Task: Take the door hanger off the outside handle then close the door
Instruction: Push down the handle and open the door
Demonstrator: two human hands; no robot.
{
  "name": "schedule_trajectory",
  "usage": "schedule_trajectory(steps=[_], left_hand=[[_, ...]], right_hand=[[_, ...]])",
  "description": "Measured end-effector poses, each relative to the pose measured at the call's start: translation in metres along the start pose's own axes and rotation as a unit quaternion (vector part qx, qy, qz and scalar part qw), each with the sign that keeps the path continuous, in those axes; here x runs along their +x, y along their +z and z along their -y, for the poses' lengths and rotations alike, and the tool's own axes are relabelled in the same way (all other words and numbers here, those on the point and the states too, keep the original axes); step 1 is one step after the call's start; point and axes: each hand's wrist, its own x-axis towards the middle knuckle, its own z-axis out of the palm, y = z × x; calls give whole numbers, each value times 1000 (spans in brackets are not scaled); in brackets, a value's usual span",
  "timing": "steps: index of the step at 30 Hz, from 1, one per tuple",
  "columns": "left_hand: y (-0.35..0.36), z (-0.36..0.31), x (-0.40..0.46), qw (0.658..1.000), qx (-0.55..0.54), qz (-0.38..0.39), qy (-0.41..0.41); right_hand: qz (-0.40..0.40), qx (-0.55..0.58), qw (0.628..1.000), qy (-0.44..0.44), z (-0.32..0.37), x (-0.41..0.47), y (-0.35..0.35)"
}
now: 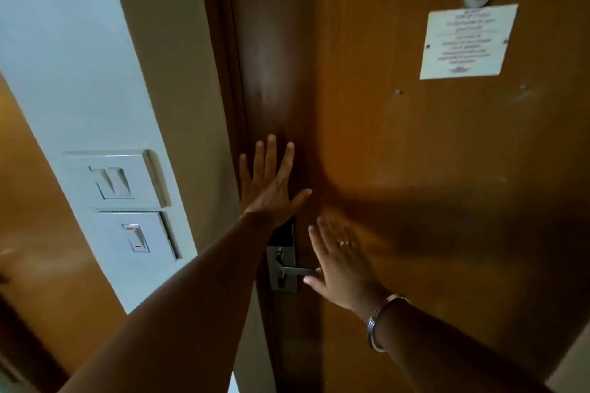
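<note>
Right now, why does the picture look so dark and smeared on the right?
Head view: the right hand is motion-blurred; a broad shadow falls across the door to its right; the notice text is too soft to read; the wide lens bends the wall edges.

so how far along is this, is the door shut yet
Done, it seems: no hanger shows on the inside handle or in either hand; the outside handle is out of sight. In hand: the left hand lies flat near the door's latch edge, the right hand open beside the handle, apparently pushing. Left: I cannot tell whether the door has latched.
</note>
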Motion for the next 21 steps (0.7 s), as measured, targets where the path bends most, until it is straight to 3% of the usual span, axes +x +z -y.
schedule_trajectory(steps=[8,17,21], left_hand=[[53,10,6,998,-63,-3,-14],[72,19,4,997,-62,-43,21],[84,18,1,998,-52,-38,23]], right_hand=[[131,7,990,44,65,30,58],[149,39,981,116,82,33,91],[152,118,970,148,83,30,105]])
